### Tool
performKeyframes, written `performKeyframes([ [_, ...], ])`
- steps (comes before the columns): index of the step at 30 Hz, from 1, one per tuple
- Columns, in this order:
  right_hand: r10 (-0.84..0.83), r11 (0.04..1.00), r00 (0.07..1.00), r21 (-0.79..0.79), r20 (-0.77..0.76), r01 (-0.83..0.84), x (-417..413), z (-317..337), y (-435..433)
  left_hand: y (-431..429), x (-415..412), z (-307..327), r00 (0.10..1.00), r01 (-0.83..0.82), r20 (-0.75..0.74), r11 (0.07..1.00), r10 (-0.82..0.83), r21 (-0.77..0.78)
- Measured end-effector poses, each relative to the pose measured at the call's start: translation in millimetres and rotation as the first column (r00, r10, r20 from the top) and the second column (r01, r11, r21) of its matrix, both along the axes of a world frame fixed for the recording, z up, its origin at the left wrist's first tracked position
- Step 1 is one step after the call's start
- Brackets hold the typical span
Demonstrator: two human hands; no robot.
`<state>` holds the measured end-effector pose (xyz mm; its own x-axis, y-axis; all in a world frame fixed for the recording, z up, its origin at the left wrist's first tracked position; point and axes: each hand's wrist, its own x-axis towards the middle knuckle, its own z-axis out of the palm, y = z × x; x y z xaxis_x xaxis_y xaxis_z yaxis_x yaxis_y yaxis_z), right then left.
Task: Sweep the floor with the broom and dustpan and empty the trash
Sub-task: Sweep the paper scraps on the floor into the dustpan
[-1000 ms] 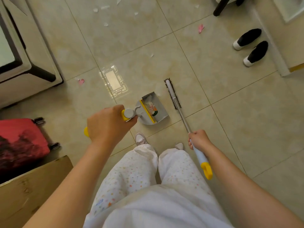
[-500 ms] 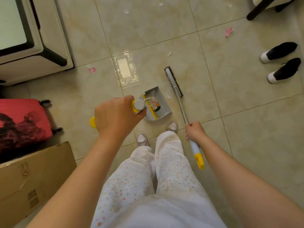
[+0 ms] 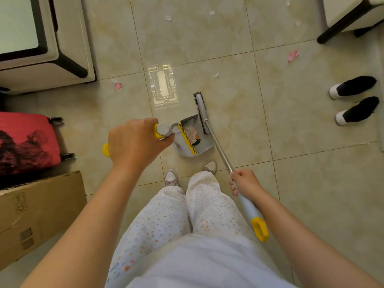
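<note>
My left hand [image 3: 135,142] grips the yellow-ended handle of a grey dustpan [image 3: 204,146], whose pan rests on the tiled floor just ahead of my feet. White, pink and dark scraps lie inside the pan behind its yellow comb. My right hand [image 3: 246,182] holds the broom [image 3: 218,146] by its silver and pale blue shaft. The broom's dark-bristled head [image 3: 200,109] lies along the pan's right edge. Loose pink scraps [image 3: 293,55] and white scraps [image 3: 168,17] are scattered over the tiles further out.
A red suitcase [image 3: 27,142] and a cardboard box [image 3: 39,213] stand at my left. A cream cabinet with dark legs [image 3: 68,48] is at the far left, another furniture leg [image 3: 342,23] at the far right. A pair of black shoes [image 3: 355,98] lies to the right.
The view has shifted forward as I stepped. The broom head has closed in against the dustpan's right edge, and my right hand has slid lower on the shaft.
</note>
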<state>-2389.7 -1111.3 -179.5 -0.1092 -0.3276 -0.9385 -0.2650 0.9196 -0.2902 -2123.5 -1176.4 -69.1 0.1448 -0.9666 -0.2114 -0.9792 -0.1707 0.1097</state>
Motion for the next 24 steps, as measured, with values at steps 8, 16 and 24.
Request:
performKeyframes([
  [8,0.232,0.972,0.959,0.008,-0.161,-0.234,-9.6,-29.0,-23.8,29.1,-26.8,-3.9,0.997,-0.067,0.038,0.997,0.066,0.045],
  [16,-0.041,0.980,0.998,0.194,0.038,0.033,-16.2,-10.0,-50.7,33.9,-10.2,-1.0,0.997,-0.031,-0.054,0.935,0.053,0.354],
  [24,0.313,0.949,0.949,0.064,-0.045,-0.310,-8.9,13.7,-33.4,46.0,-7.9,5.4,0.989,-0.128,-0.050,0.967,0.142,0.219],
])
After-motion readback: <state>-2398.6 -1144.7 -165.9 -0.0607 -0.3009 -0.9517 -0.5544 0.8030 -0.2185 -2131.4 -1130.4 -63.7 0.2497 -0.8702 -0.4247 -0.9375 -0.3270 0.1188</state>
